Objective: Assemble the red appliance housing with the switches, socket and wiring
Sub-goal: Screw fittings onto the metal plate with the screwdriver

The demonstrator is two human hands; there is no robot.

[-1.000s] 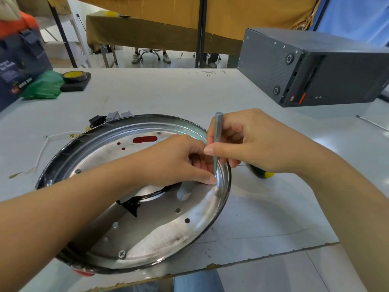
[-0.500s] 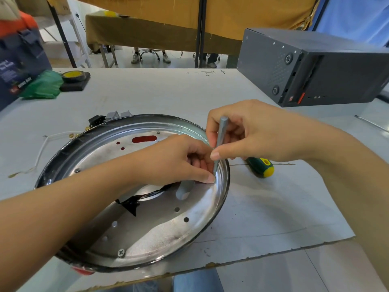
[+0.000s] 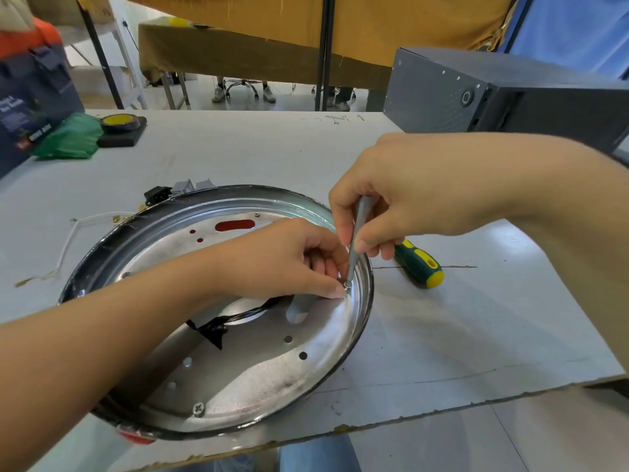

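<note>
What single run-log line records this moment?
stage: driving screw | right hand: grips grey driver | left hand: pinches screw at metal plate rim | green screwdriver: idle on table

Left forearm is extended in from 8 o'clock; left hand [image 3: 286, 258] is held knuckles-up, fingers curled, fingertips pinched together at its 3 o'clock end. Right arm is brought in from 3 o'clock; right hand [image 3: 401, 192] is curled, thumb and fingers pinched downward.

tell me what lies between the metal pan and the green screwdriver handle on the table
Only bare table shows between the pan rim and the handle in the head view, though the right hand hides the upper part.
</note>
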